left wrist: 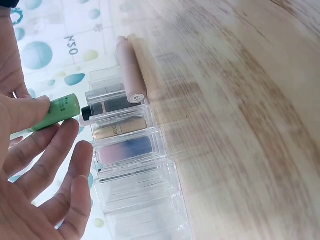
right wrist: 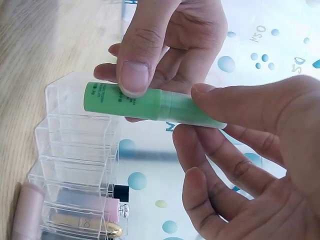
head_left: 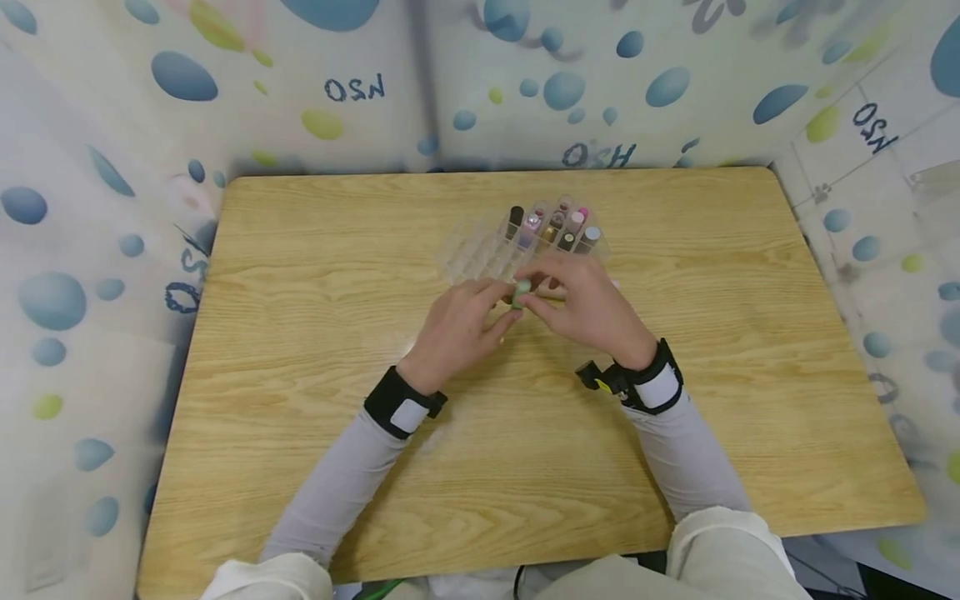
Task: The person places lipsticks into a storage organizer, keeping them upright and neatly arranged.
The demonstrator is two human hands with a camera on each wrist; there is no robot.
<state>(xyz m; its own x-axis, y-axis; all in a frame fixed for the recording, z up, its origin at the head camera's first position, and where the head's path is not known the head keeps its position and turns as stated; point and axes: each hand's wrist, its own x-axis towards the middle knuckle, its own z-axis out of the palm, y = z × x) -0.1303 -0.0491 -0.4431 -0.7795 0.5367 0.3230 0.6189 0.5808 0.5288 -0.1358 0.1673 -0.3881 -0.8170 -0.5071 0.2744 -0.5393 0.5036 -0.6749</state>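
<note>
A small green lip balm tube (head_left: 521, 290) is held between both hands, in front of the clear organizer. My left hand (head_left: 459, 327) pinches the printed end of the tube (right wrist: 107, 100), its thumb laid across the lettering. At the paler end, my right hand (head_left: 588, 307) grips the tube between thumb and fingers. In the left wrist view the tube (left wrist: 65, 107) appears tilted, its printed end toward the organizer. Whether the two parts of the tube are apart cannot be told.
Behind the hands stands a clear stepped organizer (head_left: 480, 254). Lipsticks and other tubes, including a gold one (left wrist: 120, 128) and a pink-and-blue one (left wrist: 126, 151), fill its right part. A beige-pink tube (left wrist: 131, 72) lies on the wooden table (head_left: 322, 250) beside it.
</note>
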